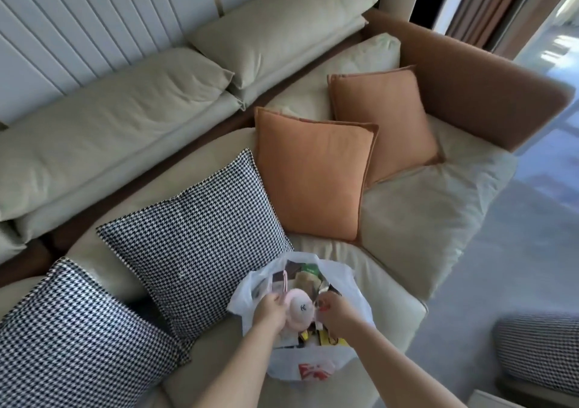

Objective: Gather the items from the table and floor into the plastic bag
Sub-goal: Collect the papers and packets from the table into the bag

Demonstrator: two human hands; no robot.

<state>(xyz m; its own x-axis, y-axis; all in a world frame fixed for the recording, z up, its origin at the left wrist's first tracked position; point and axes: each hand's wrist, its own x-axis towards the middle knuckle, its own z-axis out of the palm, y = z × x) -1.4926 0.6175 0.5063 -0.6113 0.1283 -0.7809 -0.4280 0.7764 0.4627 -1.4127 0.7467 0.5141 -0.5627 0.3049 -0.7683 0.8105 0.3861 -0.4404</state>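
Bag, plastic, white (316,367): stands open on the sofa seat (398,285), at its front edge, just beside a houndstooth cushion (194,260). Contents: several packets and boxes, partly hidden, plus a pink plush toy (299,312) sitting at the mouth. Left hand (271,312): fingers curled round the toy, pressing it in. Right hand (333,312): fingers curled at the bag's rim; whether they pinch the plastic cannot be told. Progress, judged: bag well filled, gathering near its end. Table and floor items, if any remain, lie out of view.
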